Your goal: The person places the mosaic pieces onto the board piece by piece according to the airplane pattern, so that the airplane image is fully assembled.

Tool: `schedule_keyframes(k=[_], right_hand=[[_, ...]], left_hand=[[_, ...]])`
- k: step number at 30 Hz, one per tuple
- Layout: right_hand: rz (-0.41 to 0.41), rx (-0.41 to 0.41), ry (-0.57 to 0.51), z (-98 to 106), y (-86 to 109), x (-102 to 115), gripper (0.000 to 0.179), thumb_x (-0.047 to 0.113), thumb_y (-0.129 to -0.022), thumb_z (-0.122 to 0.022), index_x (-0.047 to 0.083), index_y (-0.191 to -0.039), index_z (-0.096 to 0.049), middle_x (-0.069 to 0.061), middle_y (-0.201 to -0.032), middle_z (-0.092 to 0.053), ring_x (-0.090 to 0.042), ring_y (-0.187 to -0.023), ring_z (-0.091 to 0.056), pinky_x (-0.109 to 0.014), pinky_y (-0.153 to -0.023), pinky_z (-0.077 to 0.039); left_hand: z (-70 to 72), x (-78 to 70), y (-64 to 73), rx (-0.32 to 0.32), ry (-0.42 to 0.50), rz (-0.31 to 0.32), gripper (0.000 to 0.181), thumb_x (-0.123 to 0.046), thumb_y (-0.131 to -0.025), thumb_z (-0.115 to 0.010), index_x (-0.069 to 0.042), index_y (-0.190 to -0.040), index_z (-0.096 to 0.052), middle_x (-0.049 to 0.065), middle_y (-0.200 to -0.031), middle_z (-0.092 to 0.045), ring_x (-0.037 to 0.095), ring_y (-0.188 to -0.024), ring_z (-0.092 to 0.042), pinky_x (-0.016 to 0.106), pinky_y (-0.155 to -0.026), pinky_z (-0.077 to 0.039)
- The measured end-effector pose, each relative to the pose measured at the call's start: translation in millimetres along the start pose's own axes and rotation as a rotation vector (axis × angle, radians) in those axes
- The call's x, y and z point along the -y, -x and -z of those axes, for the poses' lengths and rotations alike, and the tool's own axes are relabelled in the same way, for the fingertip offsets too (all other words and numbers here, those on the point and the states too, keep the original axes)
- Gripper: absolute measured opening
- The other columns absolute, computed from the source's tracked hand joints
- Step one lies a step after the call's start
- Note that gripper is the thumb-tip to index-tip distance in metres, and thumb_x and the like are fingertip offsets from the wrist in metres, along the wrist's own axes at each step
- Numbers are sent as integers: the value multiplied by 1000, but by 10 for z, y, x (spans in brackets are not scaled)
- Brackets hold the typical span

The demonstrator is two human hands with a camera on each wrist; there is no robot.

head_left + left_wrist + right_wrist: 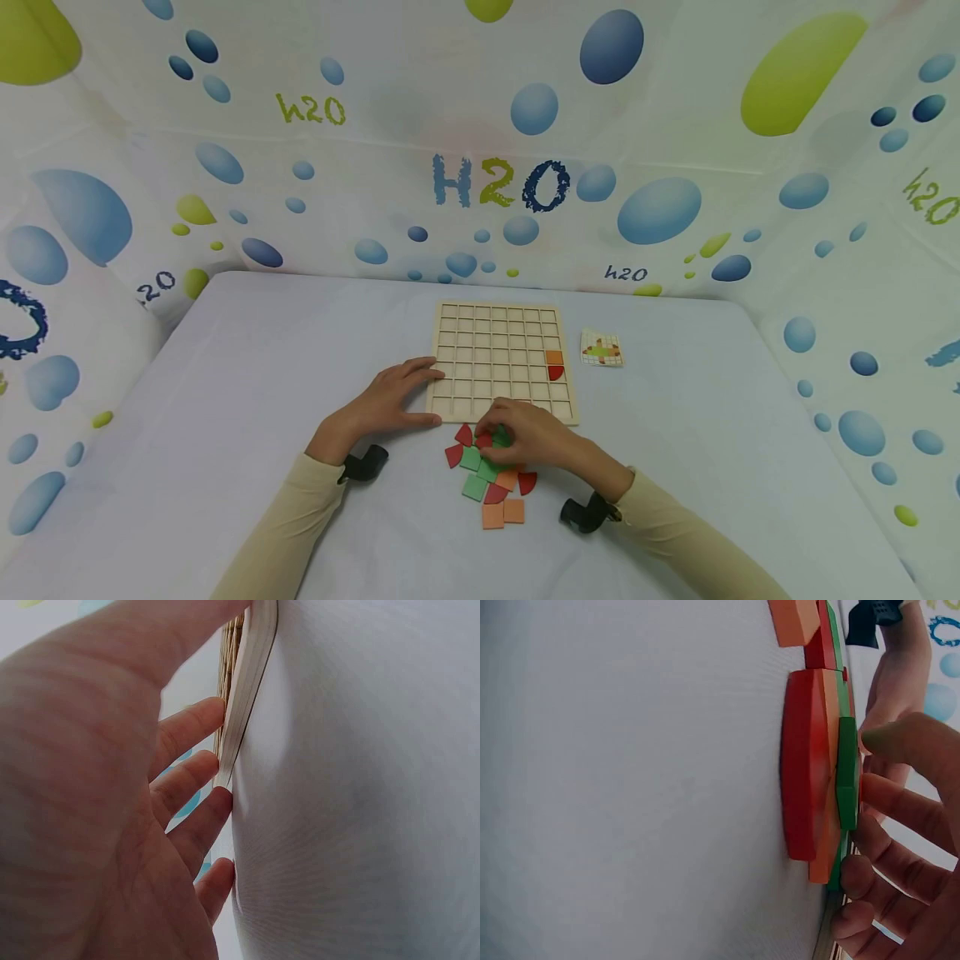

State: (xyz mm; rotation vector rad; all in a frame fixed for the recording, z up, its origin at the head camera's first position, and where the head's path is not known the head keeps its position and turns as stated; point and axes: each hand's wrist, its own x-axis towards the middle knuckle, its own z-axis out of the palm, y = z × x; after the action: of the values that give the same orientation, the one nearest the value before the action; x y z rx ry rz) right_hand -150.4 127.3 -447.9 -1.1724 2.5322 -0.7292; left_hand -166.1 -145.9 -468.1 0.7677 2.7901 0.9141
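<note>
A wooden grid board [457, 383] lies on the table, with an orange square tile [553, 357] and a red quarter-circle tile [555, 372] in cells near its right side. My left hand [386, 400] rests at the board's left edge, fingers spread and thumb by the lower left corner. Just in front of the board, my right hand [528, 433] reaches over the loose tiles. Its thumb and index finger pinch a red quarter-circle tile [483, 440] between them. A green tile [847, 772] lies on top of the pile close under that thumb in the right wrist view.
Several green [474, 487], orange [492, 517] and red tiles [527, 482] lie loose before the board, some overlapping. A small pattern card [602, 348] lies right of the board. A printed cloth [480, 108] hangs behind the white table.
</note>
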Motion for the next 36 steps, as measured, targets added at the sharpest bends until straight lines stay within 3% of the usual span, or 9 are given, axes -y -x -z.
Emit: schedule_keyframes(k=[19, 36], right_hand=[[-9, 14, -46, 15, 17, -29, 23, 16, -87, -72, 13, -110, -72, 1, -105, -63, -12, -87, -51, -21, -72, -46], [49, -35, -88, 79, 47, -113, 23, 7, -84, -70, 9, -107, -70, -1, -98, -62, -11, -79, -53, -20, -69, -49]], left_hand=[[19, -23, 10, -4, 7, -8, 63, -33, -83, -77, -9, -136, -53, 18, -151, -37, 42, -137, -35, 61, -111, -24], [-1, -6, 9, 1, -4, -1, 62, -34, -83, -77, -10, -136, -53, 17, -151, -37, 42, -138, -35, 60, -111, -24]])
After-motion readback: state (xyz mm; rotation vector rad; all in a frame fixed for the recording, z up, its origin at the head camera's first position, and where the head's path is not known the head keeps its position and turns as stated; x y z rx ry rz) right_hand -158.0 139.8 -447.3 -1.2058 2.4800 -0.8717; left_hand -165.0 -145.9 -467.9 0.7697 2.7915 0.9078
